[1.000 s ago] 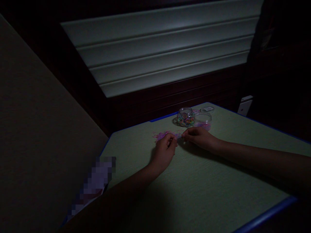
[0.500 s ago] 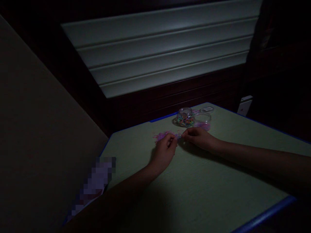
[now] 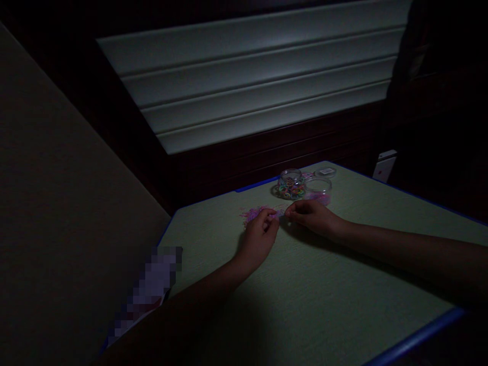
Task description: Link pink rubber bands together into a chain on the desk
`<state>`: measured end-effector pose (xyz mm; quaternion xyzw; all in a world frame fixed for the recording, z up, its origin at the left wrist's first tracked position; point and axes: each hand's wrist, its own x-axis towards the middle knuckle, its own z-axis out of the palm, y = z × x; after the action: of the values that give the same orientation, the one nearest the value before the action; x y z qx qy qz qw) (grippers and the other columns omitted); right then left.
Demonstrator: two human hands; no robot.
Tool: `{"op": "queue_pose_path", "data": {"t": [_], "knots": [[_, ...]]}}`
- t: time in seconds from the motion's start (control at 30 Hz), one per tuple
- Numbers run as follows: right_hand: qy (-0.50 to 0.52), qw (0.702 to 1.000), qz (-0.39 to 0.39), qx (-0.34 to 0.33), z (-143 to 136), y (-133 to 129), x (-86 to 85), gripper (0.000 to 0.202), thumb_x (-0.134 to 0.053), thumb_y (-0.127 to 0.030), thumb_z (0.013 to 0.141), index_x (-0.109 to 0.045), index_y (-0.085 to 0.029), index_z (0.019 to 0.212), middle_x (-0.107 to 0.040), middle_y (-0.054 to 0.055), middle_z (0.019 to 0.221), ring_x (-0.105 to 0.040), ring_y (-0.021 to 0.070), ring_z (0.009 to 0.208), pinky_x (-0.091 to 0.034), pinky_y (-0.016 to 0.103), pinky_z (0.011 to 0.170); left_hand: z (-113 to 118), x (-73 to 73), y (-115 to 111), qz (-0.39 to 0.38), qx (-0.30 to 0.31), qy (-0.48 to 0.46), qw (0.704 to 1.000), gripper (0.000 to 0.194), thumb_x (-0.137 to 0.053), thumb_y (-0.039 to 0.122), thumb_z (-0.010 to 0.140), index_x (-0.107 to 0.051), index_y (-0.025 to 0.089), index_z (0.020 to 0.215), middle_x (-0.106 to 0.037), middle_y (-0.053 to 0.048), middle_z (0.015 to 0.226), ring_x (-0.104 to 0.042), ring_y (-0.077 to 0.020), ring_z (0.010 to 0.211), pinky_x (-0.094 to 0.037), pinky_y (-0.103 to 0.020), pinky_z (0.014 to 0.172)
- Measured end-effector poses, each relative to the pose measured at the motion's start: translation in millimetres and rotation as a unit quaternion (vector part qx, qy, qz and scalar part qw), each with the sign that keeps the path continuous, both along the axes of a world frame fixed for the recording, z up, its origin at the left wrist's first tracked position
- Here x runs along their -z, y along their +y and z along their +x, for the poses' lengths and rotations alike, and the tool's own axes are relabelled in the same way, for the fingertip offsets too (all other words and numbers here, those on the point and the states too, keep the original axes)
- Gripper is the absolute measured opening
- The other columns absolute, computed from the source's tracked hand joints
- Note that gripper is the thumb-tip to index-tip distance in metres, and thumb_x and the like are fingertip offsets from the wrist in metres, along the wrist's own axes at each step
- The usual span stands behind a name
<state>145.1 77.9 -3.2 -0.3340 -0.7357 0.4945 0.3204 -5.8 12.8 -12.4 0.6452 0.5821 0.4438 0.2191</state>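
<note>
In the dim head view, my left hand [image 3: 261, 235] is closed in a pinch at the near right side of a loose pile of small pink and purple pieces [image 3: 251, 214]. Just to its right, my right hand [image 3: 313, 215] pinches with thumb and forefinger, the fingertips of both hands a small gap apart. Whatever lies between the fingertips is too small and dark to make out. Behind the hands stands a clear round jar [image 3: 290, 186] of multicoloured rings that look like elastic bands. Beside it, a second clear jar [image 3: 317, 191] holds pink and purple pieces, partly hidden by my right hand.
A clear lid [image 3: 326, 172] with a white label lies near the far corner of the pale green table [image 3: 324, 295], which has blue edges. A blurred-out printed item [image 3: 148, 284] is at the left edge. Behind stands a slatted panel [image 3: 259, 76]; a white box [image 3: 385, 165] is beyond the table.
My left hand has shifted very slightly right, closer to my right hand. My right hand stays almost in place, and the jars have not moved.
</note>
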Motion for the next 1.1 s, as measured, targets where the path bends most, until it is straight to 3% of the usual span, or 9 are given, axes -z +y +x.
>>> {"op": "queue_pose_path", "data": {"t": [0.3,1.1], "knots": [[0.010,1.000,-0.002,-0.014,0.0,0.9,-0.3,0.025,-0.051,-0.037,0.069,-0.054,-0.012,0.074,-0.048,-0.001,0.060,-0.040,0.0070,0.050,-0.032,0.020,0.048,-1.7,7.0,3.2,0.004,-0.004,0.022,1.000,0.024,-0.041,0.035,0.077,-0.050,0.020,0.095,-0.053,0.002,0.068,-0.048,-0.0070,0.052,-0.035,-0.018,0.046],[0.031,0.999,-0.023,-0.013,-0.9,-3.1,-1.1,0.016,-0.054,-0.027,0.066,-0.053,-0.013,0.074,-0.048,-0.002,0.060,-0.042,0.0064,0.051,-0.034,0.019,0.048,-0.8,2.1,0.2,-0.002,0.011,0.017,1.000,0.022,-0.039,0.037,0.079,-0.049,0.018,0.082,-0.053,0.002,0.066,-0.046,-0.0063,0.050,-0.034,-0.017,0.047]]}}
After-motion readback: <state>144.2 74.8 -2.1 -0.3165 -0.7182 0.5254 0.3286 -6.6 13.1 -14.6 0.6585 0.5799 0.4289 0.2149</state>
